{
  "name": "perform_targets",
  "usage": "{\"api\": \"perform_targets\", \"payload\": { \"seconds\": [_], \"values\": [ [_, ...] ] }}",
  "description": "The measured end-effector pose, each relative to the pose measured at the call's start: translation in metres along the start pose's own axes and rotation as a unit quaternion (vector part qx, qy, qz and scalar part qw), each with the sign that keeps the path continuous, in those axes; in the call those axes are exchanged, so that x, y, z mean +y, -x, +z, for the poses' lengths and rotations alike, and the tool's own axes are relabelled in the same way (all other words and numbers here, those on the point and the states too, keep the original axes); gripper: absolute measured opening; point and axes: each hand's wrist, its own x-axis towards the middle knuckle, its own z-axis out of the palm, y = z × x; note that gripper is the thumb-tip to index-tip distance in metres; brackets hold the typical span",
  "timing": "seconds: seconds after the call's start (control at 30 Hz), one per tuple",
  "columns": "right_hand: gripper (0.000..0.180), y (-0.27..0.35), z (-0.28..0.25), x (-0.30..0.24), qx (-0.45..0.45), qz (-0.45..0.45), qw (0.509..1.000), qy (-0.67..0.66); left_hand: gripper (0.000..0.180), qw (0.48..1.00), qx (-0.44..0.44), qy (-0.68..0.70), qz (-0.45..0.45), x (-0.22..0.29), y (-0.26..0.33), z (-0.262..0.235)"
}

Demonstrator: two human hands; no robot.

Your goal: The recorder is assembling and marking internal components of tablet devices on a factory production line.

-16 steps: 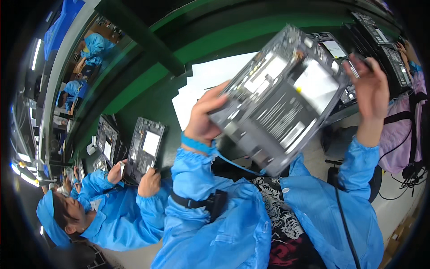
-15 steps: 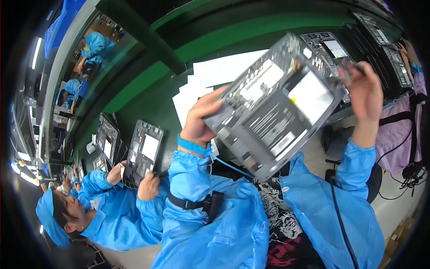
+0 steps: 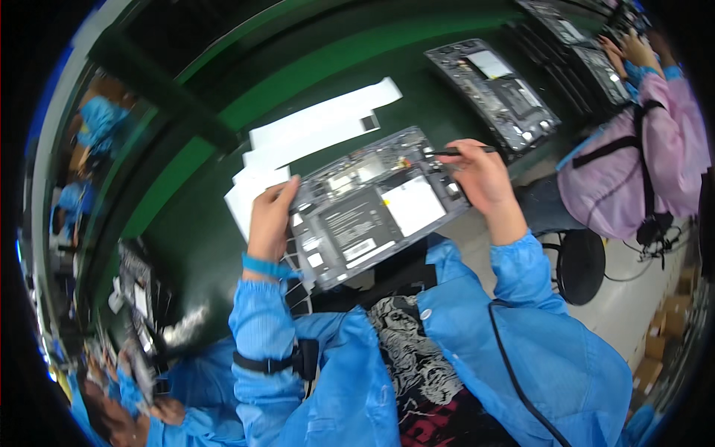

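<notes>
The person's left hand grips the left edge of an opened device, thumb on top, its circuit parts and dark battery facing up. The device is tilted in front of the body, at the near edge of the dark green surface; whether it rests there is hard to tell. The right hand closes around a thin dark tool, its tip over the device's far right corner. White sheets lie just beyond, and a second opened device lies farther right.
</notes>
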Motion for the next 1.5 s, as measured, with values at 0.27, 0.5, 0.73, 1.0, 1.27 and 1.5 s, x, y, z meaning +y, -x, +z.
{"api": "perform_targets", "payload": {
  "seconds": [0.27, 0.5, 0.73, 1.0, 1.27, 1.5],
  "values": [
    [0.015, 0.005, 0.007, -0.012, 0.014, -0.026, 0.998, 0.052, 0.089, 0.932, 0.047, -0.305, 0.189, -0.036, 0.069, 0.036],
    [0.016, 0.002, 0.014, -0.017, -0.04, -0.07, 0.987, 0.142, 0.072, 0.961, 0.057, -0.203, 0.18, -0.051, 0.091, 0.049],
    [0.019, -0.026, 0.049, -0.045, -0.12, -0.065, 0.924, 0.356, 0.066, 0.881, 0.077, -0.395, 0.247, -0.041, 0.097, 0.049],
    [0.018, -0.055, 0.109, 0.015, -0.234, 0.032, 0.893, 0.383, 0.048, 0.847, 0.042, -0.458, 0.266, -0.013, 0.085, 0.045],
    [0.015, -0.05, 0.109, 0.029, -0.206, 0.047, 0.88, 0.425, 0.043, 0.846, 0.043, -0.462, 0.264, -0.009, 0.069, 0.04],
    [0.015, -0.051, 0.109, 0.031, -0.206, 0.051, 0.873, 0.439, 0.046, 0.836, 0.045, -0.479, 0.262, -0.009, 0.068, 0.041]
  ]
}}
